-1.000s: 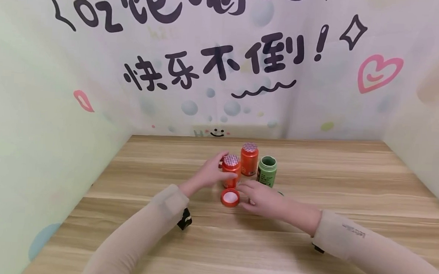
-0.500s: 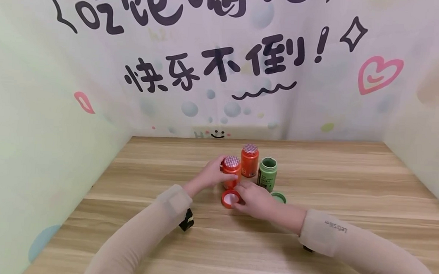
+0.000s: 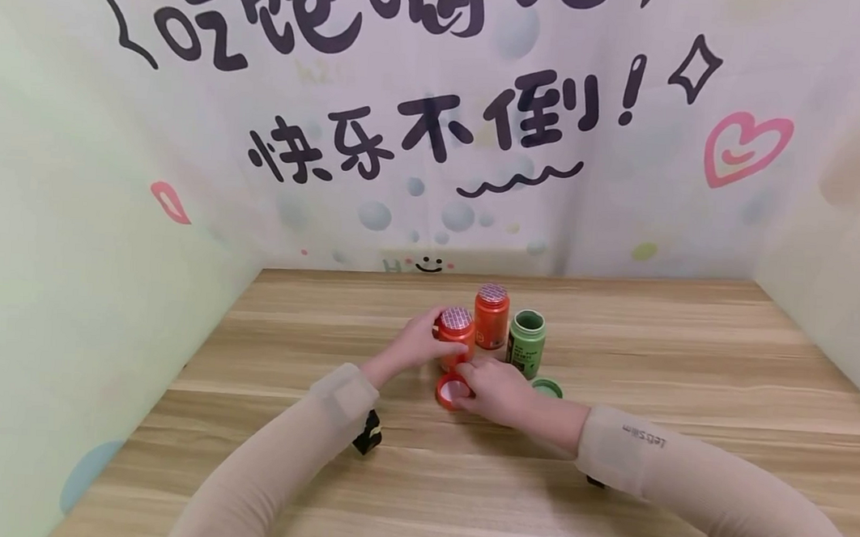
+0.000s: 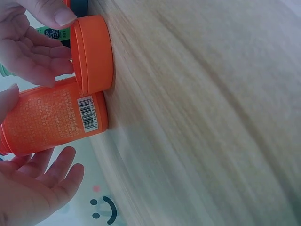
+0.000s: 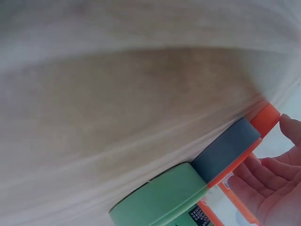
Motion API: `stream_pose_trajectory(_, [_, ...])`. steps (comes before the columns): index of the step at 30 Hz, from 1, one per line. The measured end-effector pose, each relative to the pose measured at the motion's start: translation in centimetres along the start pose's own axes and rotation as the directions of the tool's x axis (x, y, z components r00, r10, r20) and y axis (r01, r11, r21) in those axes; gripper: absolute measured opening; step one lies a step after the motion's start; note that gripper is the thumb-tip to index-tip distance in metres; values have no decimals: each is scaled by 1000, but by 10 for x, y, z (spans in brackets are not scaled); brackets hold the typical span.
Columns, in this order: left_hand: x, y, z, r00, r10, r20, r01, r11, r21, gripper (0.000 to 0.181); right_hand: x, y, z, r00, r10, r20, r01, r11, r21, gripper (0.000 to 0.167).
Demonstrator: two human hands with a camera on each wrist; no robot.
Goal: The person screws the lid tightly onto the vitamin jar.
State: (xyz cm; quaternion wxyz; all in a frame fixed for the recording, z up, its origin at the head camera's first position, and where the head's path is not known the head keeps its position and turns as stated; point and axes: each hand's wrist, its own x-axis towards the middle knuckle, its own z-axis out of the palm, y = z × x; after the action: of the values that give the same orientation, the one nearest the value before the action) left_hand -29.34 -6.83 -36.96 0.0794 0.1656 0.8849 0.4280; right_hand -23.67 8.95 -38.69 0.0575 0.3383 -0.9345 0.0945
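Note:
My left hand [image 3: 415, 345] holds an upright orange plastic bottle [image 4: 54, 117], thumb across its near side and fingers behind. A patterned seal [image 3: 456, 318] covers its mouth. In front of the bottle, an orange lid [image 4: 96, 54] lies on the table, its white inside facing up. My right hand [image 3: 500, 392] reaches over from the right and pinches this lid at the rim, thumb on the near side and fingertips on the far side. Beside those fingers, a dark grey lid with an orange edge [image 5: 228, 148] shows in the right wrist view; the hand hides it in the head view.
Behind the held bottle stands a second orange bottle [image 3: 491, 319] with the same seal. An uncapped green bottle [image 3: 526, 344] stands to its right, with a green lid [image 3: 549, 388] in front. A printed cloth [image 3: 376, 176] hangs behind the wooden table [image 3: 687, 379].
My right hand has moved left, its thumb and fingers coming onto the orange lid. The green lid has come into view behind it. My left hand keeps its hold on the orange bottle.

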Motion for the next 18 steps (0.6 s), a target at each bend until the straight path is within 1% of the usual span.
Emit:
stream_pose_trajectory(6, [1,-1,1,1000,0,-1,0,1000,3,65,2,-1,0,1000,-6,11,6,1000,-10,33])
stream_pose_trajectory(11, [2,-3,1,1000,15,4,-15,1000,21,64,3,-2,0,1000,-5,7,5,1000,-3,28])
stream_pose_trajectory(15, [4,-4,1,1000,8,4,-8,1000,30,64,5,-2,0,1000,12,25,-13,1000,19,26])
stream_pose_trajectory(18, [4,-4,0,1000,-1,9,1,1000,25,65,7,-3,0,998,30,54,-32,999,37,26])
